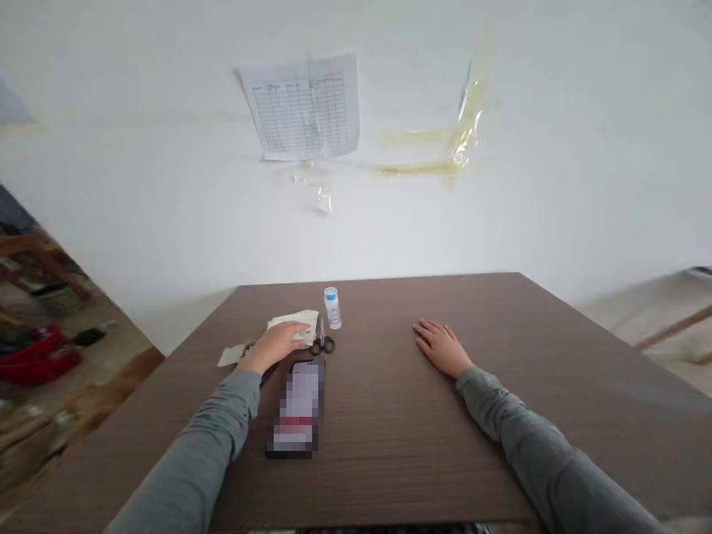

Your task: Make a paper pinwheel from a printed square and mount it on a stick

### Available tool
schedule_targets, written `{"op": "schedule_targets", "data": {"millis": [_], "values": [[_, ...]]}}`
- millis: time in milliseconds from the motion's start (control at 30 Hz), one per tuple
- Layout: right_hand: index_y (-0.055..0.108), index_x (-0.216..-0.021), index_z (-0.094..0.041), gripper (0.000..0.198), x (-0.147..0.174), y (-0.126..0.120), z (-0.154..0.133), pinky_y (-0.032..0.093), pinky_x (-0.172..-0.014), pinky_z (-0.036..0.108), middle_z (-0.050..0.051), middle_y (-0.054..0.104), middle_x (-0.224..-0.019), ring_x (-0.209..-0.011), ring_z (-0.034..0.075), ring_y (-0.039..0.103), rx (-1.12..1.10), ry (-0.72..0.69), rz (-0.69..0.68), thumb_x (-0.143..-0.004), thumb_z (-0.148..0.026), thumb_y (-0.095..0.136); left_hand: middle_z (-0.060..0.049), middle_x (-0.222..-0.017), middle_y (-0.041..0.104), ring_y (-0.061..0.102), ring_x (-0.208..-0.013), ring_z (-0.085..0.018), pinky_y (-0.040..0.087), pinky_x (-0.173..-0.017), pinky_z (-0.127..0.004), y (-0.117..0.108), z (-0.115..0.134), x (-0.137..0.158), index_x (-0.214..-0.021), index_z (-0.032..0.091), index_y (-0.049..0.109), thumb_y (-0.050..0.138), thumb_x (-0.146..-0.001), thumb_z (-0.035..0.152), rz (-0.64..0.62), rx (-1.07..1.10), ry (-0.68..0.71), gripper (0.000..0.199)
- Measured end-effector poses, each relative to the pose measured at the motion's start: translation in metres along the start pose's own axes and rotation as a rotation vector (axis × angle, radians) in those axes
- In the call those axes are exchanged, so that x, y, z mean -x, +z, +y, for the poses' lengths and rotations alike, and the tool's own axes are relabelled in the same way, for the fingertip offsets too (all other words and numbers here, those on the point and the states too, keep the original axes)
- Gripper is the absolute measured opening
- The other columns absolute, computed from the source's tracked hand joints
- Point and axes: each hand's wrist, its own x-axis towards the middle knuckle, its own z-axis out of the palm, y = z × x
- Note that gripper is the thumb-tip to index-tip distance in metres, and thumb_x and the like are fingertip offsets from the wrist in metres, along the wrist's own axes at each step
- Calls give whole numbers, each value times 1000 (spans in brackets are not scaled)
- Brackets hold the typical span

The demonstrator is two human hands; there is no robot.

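Note:
My left hand (277, 346) reaches over a small stack of pale paper pieces (297, 319) at the table's left side. Its thumb and forefinger are apart, with their tips at the papers; the other fingers are hidden. Just right of the fingertips lie scissors (322, 344) with dark handles, their blades pointing to the wall. Behind them a clear bottle with a blue band (332, 308) stands upright. Nearer to me is a phone (297, 408), its screen blurred out. My right hand (443, 348) lies flat on the brown table, palm down, fingers stretched out, holding nothing.
The brown table (383, 430) meets a white wall (383, 237). A printed sheet (305, 107) and strips of clear tape (464, 133) stick to the wall. Another paper piece (231, 356) lies beside my left wrist. A red basin (41, 356) is on the floor at left.

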Motion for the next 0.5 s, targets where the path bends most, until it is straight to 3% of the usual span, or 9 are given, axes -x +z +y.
{"op": "schedule_targets", "data": {"millis": [200,367,500], "values": [[72,-191,-30,63,-3,5,2,42,-159,70,13,59,-204,-193,40,54,-23,-18,40,-133,-34,49,-23,-162,93,83,-163,-49,58,-147,-58,5,1,-6,-132,21,102,92,-99,43,-15,33,-4,41],[72,-191,-30,64,-5,8,5,41,-160,69,13,59,-204,-194,40,53,-38,-8,46,-132,-36,49,-21,-156,96,85,-159,-45,60,-143,-52,5,0,-9,-123,18,99,89,-100,42,-12,39,-11,35],[74,-189,-32,63,-8,11,8,42,-159,71,12,62,-203,-192,41,55,-53,-14,64,-131,-36,51,-17,-145,100,89,-150,-43,64,-135,-45,5,0,-12,-108,22,95,84,-102,36,2,22,-25,19]]}}
